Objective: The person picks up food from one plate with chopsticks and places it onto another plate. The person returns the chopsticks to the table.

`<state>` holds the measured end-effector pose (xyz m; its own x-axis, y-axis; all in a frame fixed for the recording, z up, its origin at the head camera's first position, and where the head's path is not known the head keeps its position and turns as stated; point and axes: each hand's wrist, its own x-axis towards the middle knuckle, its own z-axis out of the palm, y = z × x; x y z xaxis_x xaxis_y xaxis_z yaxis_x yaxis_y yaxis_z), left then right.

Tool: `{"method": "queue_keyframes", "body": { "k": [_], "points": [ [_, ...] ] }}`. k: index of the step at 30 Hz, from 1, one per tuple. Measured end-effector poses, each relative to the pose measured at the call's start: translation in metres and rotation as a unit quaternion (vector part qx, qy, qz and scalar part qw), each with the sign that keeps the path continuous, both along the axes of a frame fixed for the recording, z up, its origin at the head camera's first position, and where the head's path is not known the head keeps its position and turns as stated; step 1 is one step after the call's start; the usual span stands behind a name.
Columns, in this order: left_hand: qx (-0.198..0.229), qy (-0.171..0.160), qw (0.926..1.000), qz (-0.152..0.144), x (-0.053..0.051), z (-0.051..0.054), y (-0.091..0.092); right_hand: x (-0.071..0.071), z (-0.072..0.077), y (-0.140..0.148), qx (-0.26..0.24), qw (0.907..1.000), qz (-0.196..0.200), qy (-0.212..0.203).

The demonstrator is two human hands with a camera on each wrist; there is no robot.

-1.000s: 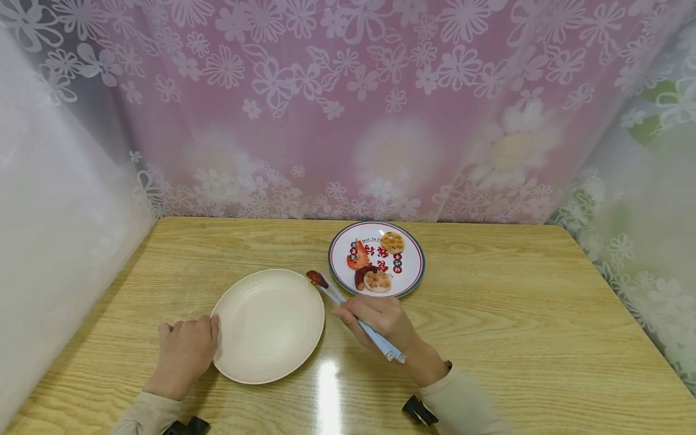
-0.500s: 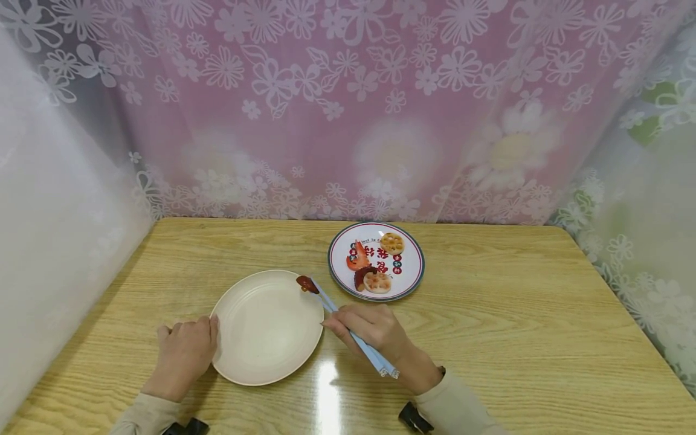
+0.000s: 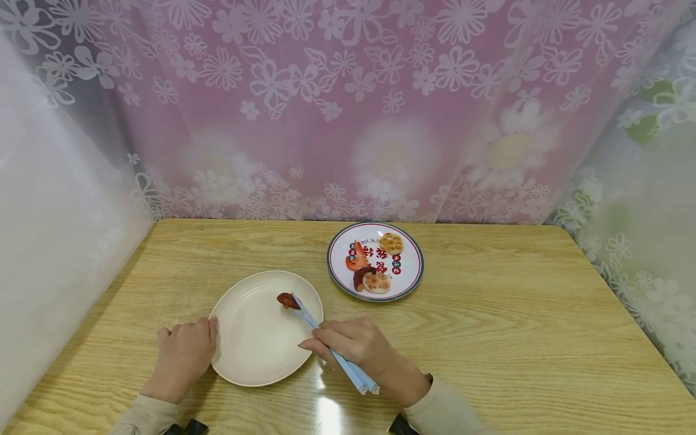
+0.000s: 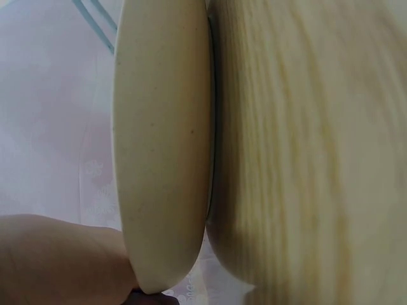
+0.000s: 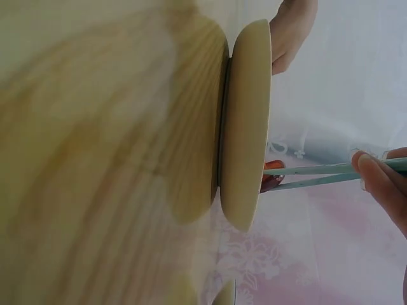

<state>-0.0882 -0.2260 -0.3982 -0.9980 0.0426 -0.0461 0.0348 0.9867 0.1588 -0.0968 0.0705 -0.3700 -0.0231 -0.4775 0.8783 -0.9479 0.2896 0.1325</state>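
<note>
My right hand [image 3: 353, 350] grips a pair of light blue chopsticks [image 3: 348, 366]. Their tips hold a small glossy dark red piece of food [image 3: 288, 300] over the right part of a round cream plate [image 3: 261, 338]. In the right wrist view, the food piece [image 5: 273, 178] shows at the plate's rim, partly hidden behind it. My left hand [image 3: 186, 350] holds the plate's left rim; its fingertips are mostly hidden in the head view. The left wrist view shows the plate's outer side [image 4: 162, 140] close up.
Behind and right of the cream plate stands a white plate [image 3: 405, 275] with a blue and red rim. On it lie a shrimp [image 3: 356, 258], two lotus root slices [image 3: 391, 243] and a dark red curled piece [image 3: 362, 278]. Floral curtains [image 3: 348, 121] enclose the wooden table [image 3: 516, 326].
My right hand has moved left and toward me, carrying the dark red piece in the chopsticks from beside the cream plate's rim to over its inside. My left hand stays at the rim.
</note>
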Motion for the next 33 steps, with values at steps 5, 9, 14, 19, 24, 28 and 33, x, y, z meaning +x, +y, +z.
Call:
{"method": "queue_keyframes", "body": {
  "k": [5,9,14,19,24,28,33],
  "points": [
    [0.004,-0.003,1.0,0.003,0.0,0.001,0.0,0.001,-0.003,-0.006,0.014,0.9997,0.019,-0.009],
    [0.006,-0.006,1.0,0.004,0.0,0.002,0.0,0.005,-0.006,-0.013,0.038,0.9987,0.025,-0.025],
    [0.006,-0.005,1.0,0.005,0.001,0.002,0.0,0.014,-0.008,-0.025,0.074,0.9968,0.023,-0.02],
    [0.005,-0.001,1.0,0.005,0.001,0.0,0.001,0.023,-0.009,-0.033,0.097,0.9948,0.024,-0.019],
    [0.008,-0.003,0.9999,0.008,0.001,0.001,0.001,0.028,-0.01,-0.037,0.101,0.9945,0.026,-0.008],
    [0.009,-0.007,0.9999,0.011,0.001,0.002,0.002,0.031,-0.011,-0.038,0.099,0.9946,0.03,-0.006],
    [0.006,-0.008,0.9999,0.011,0.001,0.003,0.003,0.033,-0.012,-0.039,0.088,0.9951,0.037,-0.027]
  ]
}}
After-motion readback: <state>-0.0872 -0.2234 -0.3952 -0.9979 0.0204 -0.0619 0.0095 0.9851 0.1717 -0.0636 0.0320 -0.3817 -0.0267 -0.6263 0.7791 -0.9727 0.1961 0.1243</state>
